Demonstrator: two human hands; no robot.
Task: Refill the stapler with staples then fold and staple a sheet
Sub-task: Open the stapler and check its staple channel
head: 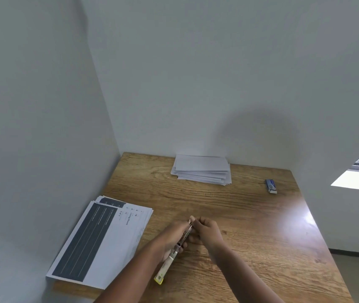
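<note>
Head view: a wooden table (pixel 250 215) set in a corner of pale walls, seen from above.
Stapler: the stapler (pixel 175 252) sits low in the frame, centre, swung open, its yellow end toward the bottom edge and its metal end between the two hands.
Left hand: the left hand (pixel 172 237) grips the stapler's middle, fingers curled around it.
Right hand: the right hand (pixel 206 230) has its fingers bunched at the stapler's upper tip, pinching there; whether staples are in them is too small to tell.
Printed sheets: a stack of printed sheets (pixel 100 241) lies lower left, just beside the left forearm.
Folded sheets: a pile of white folded sheets (pixel 201 169) rests at the table's far edge, against the wall.
Staple box: a small blue box (pixel 271 185) lies at right, well apart from the hands.
</note>
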